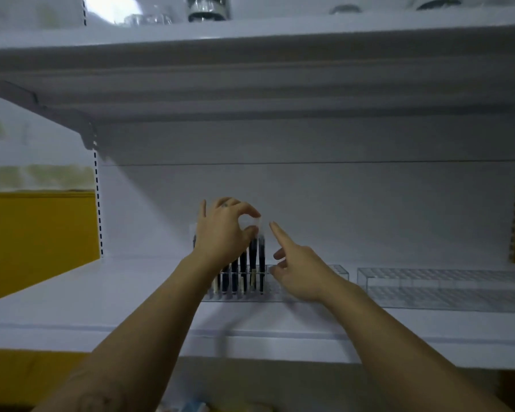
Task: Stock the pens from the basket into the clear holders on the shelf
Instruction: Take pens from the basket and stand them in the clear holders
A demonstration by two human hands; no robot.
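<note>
Slim dark pens (252, 263) with clear caps stand upright in a gridded clear plastic holder (336, 270). The left hand (220, 233) pinches one cap, thumb against forefinger; the right hand (298, 269), at its 4 o'clock, points, holding nothing.

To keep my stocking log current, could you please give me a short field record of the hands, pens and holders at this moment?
left hand: pinches the clear top of one dark upright pen
right hand: holds nothing, index finger extended beside the pens
other dark pens: upright in the left part of the clear plastic grid holder
second clear grid holder: to the right, no pens seen
support: white metal shelf
</note>
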